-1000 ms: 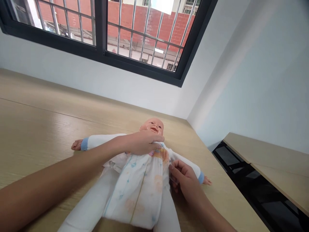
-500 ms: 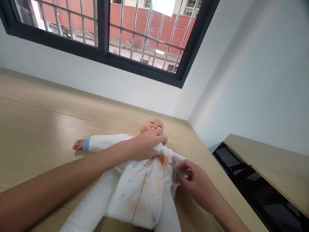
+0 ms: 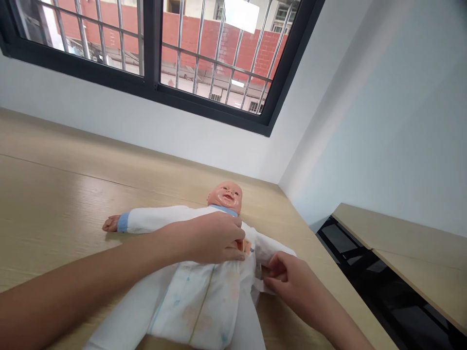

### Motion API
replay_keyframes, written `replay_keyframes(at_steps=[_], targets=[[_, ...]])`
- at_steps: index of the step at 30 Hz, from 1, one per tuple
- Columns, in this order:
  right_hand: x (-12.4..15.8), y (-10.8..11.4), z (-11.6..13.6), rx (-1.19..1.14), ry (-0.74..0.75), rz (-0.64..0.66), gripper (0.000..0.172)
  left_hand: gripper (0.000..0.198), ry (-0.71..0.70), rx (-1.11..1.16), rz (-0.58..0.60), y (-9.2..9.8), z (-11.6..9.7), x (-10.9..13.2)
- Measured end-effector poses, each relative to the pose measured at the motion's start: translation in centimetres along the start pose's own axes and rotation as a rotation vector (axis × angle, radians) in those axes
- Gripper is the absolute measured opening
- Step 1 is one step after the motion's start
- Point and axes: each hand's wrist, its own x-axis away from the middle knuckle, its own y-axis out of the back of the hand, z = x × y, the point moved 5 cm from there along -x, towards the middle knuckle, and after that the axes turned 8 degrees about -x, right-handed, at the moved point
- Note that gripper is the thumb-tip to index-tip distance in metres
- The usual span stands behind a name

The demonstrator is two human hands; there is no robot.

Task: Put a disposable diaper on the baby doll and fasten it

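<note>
Diaper (image 3: 193, 306) on doll (image 3: 225, 197) mid-fastening: left hand (image 3: 213, 238) pressed on waist, grip unclear; right hand (image 3: 292, 284) pinching side flap (image 3: 264, 284), which needs pulling across and sticking down.

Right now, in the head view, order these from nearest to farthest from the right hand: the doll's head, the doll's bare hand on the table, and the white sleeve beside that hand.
From the right hand:
1. White sleeve: just above the fingers, right of the doll's body.
2. Doll's head: up and left, at the doll's top end.
3. Doll's bare hand: far left, on the table.
</note>
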Motion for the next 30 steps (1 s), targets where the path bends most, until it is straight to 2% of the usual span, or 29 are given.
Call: replay_keyframes(at_steps=[2,5,9,11,14,16,18,21,26,30], targets=[[0.1,-0.3,-0.3,-0.083,-0.037,0.097,0.014,0.026,0.018,-0.026,0.051,-0.4,-0.2,0.0],[0.2,-0.9,-0.2,-0.221,-0.065,0.256,0.013,0.017,-0.011,0.019,0.039,-0.6,-0.5,-0.3],[0.1,-1.5,0.0,-0.315,-0.09,0.327,0.011,0.016,-0.089,0.156,0.023,-0.7,-0.7,-0.3],[0.1,-1.8,0.1,-0.341,-0.104,0.341,0.017,0.018,-0.138,0.19,0.036,-0.8,-1.0,-0.2],[0.0,-2.4,0.2,-0.377,-0.105,0.351,0.023,0.033,-0.278,0.194,0.059,-0.8,-2.3,0.0],[-0.2,-2.5,0.1,-0.413,-0.079,0.345,0.024,0.03,-0.332,0.141,0.068,-0.9,-3.2,0.2],[-0.6,-2.4,-0.1,-0.449,-0.06,0.322,0.025,0.02,-0.329,0.084,0.091,-1.1,-3.8,0.3],[-1.1,-2.3,-0.5,-0.526,-0.085,0.311,0.025,0.017,-0.311,0.068,0.125,-1.3,-4.1,0.3],[-1.3,-2.6,-1.0,-0.697,-0.126,0.312,0.022,0.018,-0.356,0.109,0.102,-1.5,-4.1,0.2],[-1.4,-2.6,-0.9,-0.728,-0.112,0.291,0.022,0.026,-0.368,0.083,0.109,-1.7,-4.3,0.0]])
